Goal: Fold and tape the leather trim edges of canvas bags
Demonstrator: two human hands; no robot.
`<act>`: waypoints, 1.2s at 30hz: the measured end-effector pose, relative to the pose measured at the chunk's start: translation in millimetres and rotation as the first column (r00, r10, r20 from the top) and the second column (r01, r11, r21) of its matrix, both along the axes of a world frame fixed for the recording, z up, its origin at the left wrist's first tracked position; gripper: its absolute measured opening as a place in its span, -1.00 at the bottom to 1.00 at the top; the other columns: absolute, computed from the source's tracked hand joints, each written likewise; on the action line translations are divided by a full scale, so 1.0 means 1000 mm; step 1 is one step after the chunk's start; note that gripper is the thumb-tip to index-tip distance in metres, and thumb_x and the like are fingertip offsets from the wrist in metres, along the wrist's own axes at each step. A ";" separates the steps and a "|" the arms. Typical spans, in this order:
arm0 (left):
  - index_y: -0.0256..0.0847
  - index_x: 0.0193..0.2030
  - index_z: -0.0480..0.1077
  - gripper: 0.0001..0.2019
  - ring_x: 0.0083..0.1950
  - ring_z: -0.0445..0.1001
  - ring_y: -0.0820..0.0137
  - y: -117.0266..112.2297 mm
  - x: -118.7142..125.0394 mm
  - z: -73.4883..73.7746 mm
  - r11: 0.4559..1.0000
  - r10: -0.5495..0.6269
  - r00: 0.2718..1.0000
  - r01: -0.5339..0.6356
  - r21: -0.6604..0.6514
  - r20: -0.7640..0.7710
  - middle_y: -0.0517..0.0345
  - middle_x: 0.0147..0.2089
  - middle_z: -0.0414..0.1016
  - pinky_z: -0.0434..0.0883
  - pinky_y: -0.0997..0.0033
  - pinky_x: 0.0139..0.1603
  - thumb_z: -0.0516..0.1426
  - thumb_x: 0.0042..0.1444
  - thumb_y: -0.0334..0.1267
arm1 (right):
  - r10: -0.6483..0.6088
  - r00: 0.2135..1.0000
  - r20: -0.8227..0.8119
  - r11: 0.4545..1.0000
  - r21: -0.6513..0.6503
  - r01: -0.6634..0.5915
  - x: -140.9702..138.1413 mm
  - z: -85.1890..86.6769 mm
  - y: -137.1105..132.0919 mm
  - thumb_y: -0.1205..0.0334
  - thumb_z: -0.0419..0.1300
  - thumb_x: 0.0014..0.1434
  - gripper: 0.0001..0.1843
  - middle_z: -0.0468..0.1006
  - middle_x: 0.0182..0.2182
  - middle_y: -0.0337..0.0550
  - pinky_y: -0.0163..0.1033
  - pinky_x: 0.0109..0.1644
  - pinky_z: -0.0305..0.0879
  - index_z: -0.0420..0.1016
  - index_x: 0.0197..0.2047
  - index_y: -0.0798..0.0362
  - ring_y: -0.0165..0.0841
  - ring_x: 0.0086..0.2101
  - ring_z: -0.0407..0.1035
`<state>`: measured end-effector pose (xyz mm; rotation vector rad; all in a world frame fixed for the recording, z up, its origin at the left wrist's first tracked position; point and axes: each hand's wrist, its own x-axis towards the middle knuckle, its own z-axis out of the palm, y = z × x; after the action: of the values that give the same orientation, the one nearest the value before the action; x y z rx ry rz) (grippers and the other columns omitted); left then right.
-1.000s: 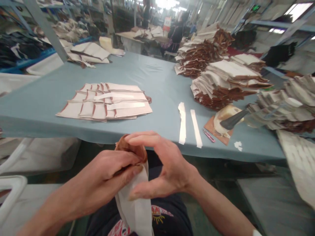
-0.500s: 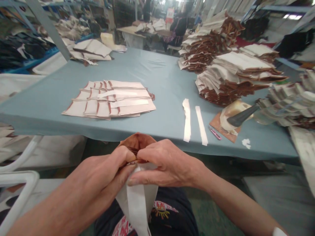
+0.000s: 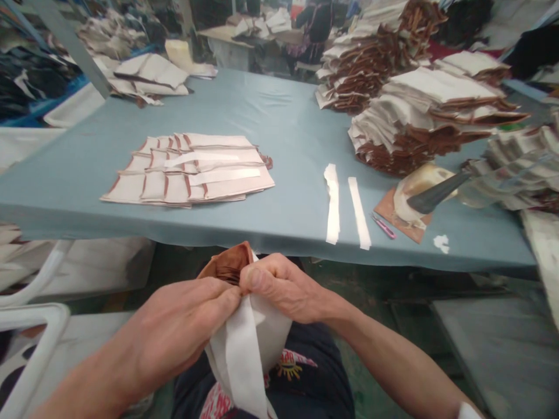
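Between my two hands, above my lap, is a sewn piece [image 3: 273, 329] with a pale outer side and a brown inner side. My left hand [image 3: 196, 311] is closed on its upper edge, fingers pinched together. Right beside it, my right hand [image 3: 279, 285] pinches the same edge, its thumb against the fingers. A white strip [image 3: 242, 361] hangs down the front of the piece from under my fingertips. Brown gathered folds [image 3: 227, 265] show at the opening just beyond my hands. My fingers hide the gripped edge.
A blue-covered table [image 3: 288, 221] lies ahead. On it are a stack of pale panels [image 3: 170, 189], two white strips [image 3: 332, 203], pink snips [image 3: 384, 227], a glue pot [image 3: 417, 198] with a dark handle, and piled pieces [image 3: 419, 128]. A white frame [image 3: 56, 326] stands at left.
My right hand has turned, its thumb now up on the edge beside my left fingertips. The brown opening has tilted left and shows more of its folds. The camera view has shifted slightly.
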<state>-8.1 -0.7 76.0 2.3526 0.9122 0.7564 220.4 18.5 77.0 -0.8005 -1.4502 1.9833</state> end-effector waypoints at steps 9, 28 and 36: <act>-0.14 -0.24 0.45 -0.69 -0.46 0.53 0.42 0.003 0.006 -0.002 0.971 0.012 0.995 0.013 0.239 -0.102 0.25 -0.43 0.57 0.41 0.48 -0.40 -0.01 0.54 -0.35 | -0.220 0.943 -0.249 0.950 -0.273 0.150 -0.024 -0.039 -0.021 -0.51 0.39 0.10 -0.25 0.26 -0.58 -0.39 -0.37 -0.53 0.02 0.28 -0.48 0.03 -0.55 -0.58 0.04; -0.09 -0.34 0.38 -0.58 -0.36 0.52 0.43 -0.008 0.007 0.028 0.998 -0.061 0.997 0.061 0.009 -0.037 0.31 -0.39 0.54 0.38 0.46 -0.26 -0.08 0.60 -0.22 | -0.055 0.985 0.162 0.586 0.804 -0.100 0.025 0.014 0.005 0.33 0.17 0.43 -0.78 0.48 -0.49 -0.35 -0.40 -0.40 0.16 0.49 -0.31 0.09 -0.54 -0.52 0.22; -0.14 -0.39 0.38 -0.61 -0.45 0.41 0.51 0.001 0.004 0.034 0.994 -0.107 0.994 0.108 -0.026 0.018 0.37 -0.47 0.43 0.24 0.44 -0.37 0.04 0.56 -0.27 | -0.045 0.999 0.010 0.714 0.700 0.025 0.004 0.022 0.000 0.44 0.13 0.13 -0.82 0.27 -0.57 -0.41 -0.39 -0.48 0.02 0.32 -0.47 0.04 -0.56 -0.57 0.09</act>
<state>-4.1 -0.1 110.0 2.3474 0.7772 0.7145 224.2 18.3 99.3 -0.4914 -1.9874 1.2036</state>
